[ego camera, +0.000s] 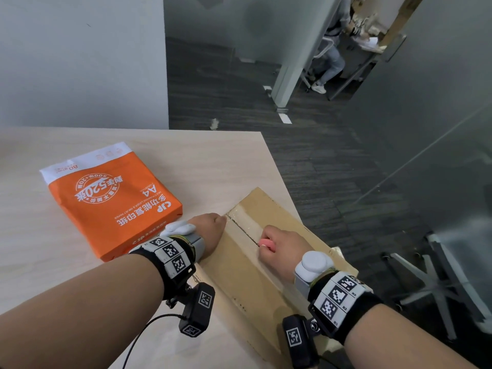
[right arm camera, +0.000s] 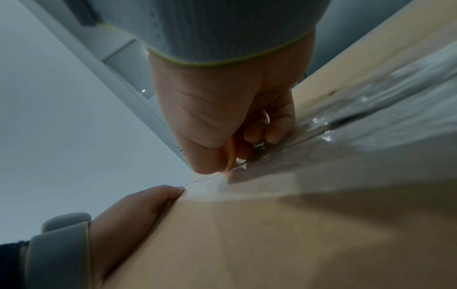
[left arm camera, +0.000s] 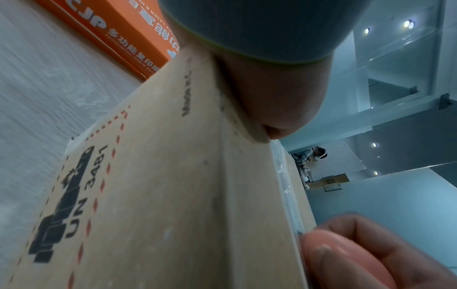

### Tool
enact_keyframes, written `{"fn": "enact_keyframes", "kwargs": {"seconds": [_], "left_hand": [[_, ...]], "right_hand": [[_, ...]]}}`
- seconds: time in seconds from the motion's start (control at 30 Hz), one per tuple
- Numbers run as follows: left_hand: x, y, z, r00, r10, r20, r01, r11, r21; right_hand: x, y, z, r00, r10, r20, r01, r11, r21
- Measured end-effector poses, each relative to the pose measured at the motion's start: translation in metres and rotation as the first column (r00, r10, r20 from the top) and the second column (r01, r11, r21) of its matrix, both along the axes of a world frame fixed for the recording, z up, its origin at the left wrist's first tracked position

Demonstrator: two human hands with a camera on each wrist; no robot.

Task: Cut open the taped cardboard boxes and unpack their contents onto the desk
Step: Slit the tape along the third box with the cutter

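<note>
A brown cardboard box (ego camera: 247, 275) lies flat on the desk (ego camera: 186, 155), with clear tape (ego camera: 241, 227) over its top seam. My right hand (ego camera: 282, 249) grips a small pink cutter (ego camera: 266, 244) whose tip sits on the seam, and a dark slit runs from it toward the far end. In the right wrist view the cutter (right arm camera: 231, 154) shows between curled fingers on the shiny tape. My left hand (ego camera: 211, 230) rests on the box's left top edge near the far corner. Its thumb (right arm camera: 148, 203) lies straight on the cardboard; the other fingers are hidden. The box side (left arm camera: 160, 185) bears a "UN 3481" label.
An orange ream of A4 paper (ego camera: 111, 201) lies on the desk just left of the box. The box sits close to the desk's right edge, with dark carpet beyond. A chair base (ego camera: 439, 283) stands on the floor at right. A seated person (ego camera: 335, 41) is far back.
</note>
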State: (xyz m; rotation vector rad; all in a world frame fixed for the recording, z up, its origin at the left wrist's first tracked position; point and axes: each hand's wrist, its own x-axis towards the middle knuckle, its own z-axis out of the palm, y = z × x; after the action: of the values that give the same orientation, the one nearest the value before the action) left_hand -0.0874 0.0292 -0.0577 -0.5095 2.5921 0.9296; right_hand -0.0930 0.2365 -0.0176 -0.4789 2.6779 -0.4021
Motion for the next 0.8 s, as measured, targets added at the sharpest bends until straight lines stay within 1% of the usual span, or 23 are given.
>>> {"fn": "enact_keyframes", "kwargs": {"seconds": [0.13, 0.23, 0.4, 0.5, 0.57, 0.63, 0.7, 0.73, 0.77, 0.8], "left_hand": [[0.001, 0.003, 0.001, 1.000, -0.002, 0.004, 0.002, 1.000, -0.004], [0.000, 0.004, -0.002, 1.000, -0.003, 0.013, 0.003, 0.999, -0.042], [0.003, 0.011, 0.000, 1.000, -0.017, -0.015, 0.015, 0.995, -0.095], [0.003, 0.017, 0.002, 0.999, -0.031, -0.024, 0.026, 0.985, -0.168], [0.007, 0.020, 0.009, 0.998, -0.062, -0.014, 0.056, 0.959, -0.276], [0.013, 0.034, 0.020, 0.993, -0.116, -0.030, 0.091, 0.896, -0.435], [0.016, 0.046, 0.031, 0.985, -0.146, -0.096, 0.073, 0.843, -0.532], [0.016, 0.053, 0.032, 0.975, -0.173, -0.143, 0.068, 0.835, -0.546], [0.018, 0.066, 0.031, 0.957, -0.232, -0.177, 0.102, 0.834, -0.543], [0.021, 0.081, 0.029, 0.926, -0.317, -0.203, 0.169, 0.832, -0.528]], "right_hand": [[0.013, 0.026, 0.003, 0.999, -0.042, 0.032, 0.042, 0.999, 0.021], [0.023, 0.044, 0.007, 0.997, -0.065, 0.052, 0.063, 0.998, 0.025], [0.040, 0.071, 0.006, 0.996, -0.087, 0.012, 0.086, 0.996, 0.031], [0.052, 0.092, 0.006, 0.998, -0.064, 0.003, 0.063, 0.996, 0.057], [0.059, 0.107, 0.006, 0.999, -0.053, 0.006, 0.052, 0.997, 0.052], [0.067, 0.126, 0.007, 0.999, -0.036, 0.011, 0.036, 0.999, 0.034], [0.074, 0.140, 0.005, 1.000, -0.001, -0.006, 0.001, 1.000, 0.021], [0.077, 0.146, 0.004, 1.000, 0.012, -0.022, -0.012, 1.000, 0.011], [0.081, 0.154, 0.002, 0.999, 0.016, -0.040, -0.016, 1.000, -0.003], [0.085, 0.161, 0.001, 0.998, 0.020, -0.058, -0.020, 1.000, -0.012]]}}
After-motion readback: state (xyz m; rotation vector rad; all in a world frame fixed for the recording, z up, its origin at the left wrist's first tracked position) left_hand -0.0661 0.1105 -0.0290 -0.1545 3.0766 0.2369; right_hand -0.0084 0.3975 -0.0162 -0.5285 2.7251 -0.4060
